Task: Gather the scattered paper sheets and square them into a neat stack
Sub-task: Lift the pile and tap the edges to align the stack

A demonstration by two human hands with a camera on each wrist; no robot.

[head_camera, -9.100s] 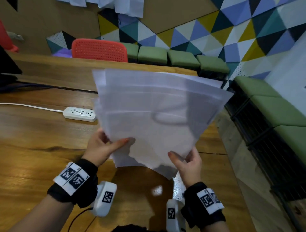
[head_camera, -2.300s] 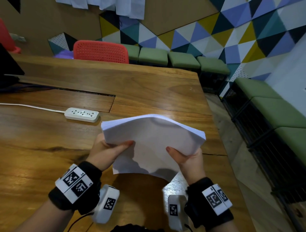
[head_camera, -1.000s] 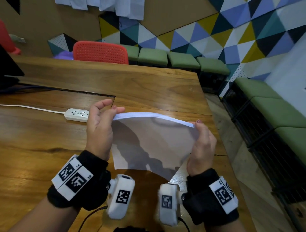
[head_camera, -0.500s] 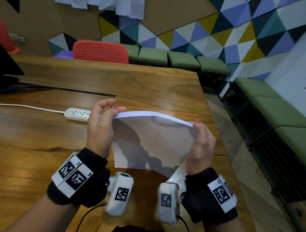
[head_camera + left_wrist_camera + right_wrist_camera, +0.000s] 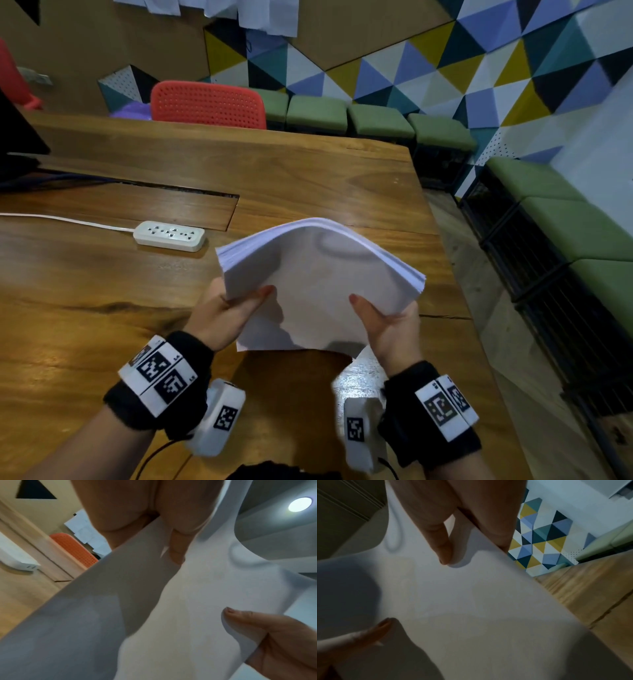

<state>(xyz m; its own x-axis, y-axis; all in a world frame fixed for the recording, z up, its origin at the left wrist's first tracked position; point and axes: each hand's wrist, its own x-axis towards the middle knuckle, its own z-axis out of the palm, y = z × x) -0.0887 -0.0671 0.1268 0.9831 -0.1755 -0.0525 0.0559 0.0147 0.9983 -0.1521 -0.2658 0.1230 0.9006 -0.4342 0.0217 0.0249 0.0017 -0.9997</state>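
A stack of white paper sheets (image 5: 318, 284) is held above the wooden table (image 5: 85, 308), arched upward in the middle, its side edges roughly aligned. My left hand (image 5: 226, 315) grips the stack's left edge, thumb lying on top. My right hand (image 5: 387, 322) grips the right edge, thumb on top too. In the left wrist view the paper stack (image 5: 197, 608) fills the picture with the left thumb (image 5: 176, 545) on it and the right thumb (image 5: 248, 618) at the lower right. The right wrist view shows the paper stack (image 5: 471, 601) pinched by my right hand (image 5: 453, 536).
A white power strip (image 5: 169, 235) with its cord lies on the table to the left of the stack. A red chair (image 5: 209, 104) and green benches (image 5: 376, 120) stand beyond the far edge. The table's right edge (image 5: 455, 301) runs close to my right hand.
Half a second ago both hands held the stack by its upper edge, standing on the table. Now they hold its side edges lower down, thumbs on top, and the stack arches upward.
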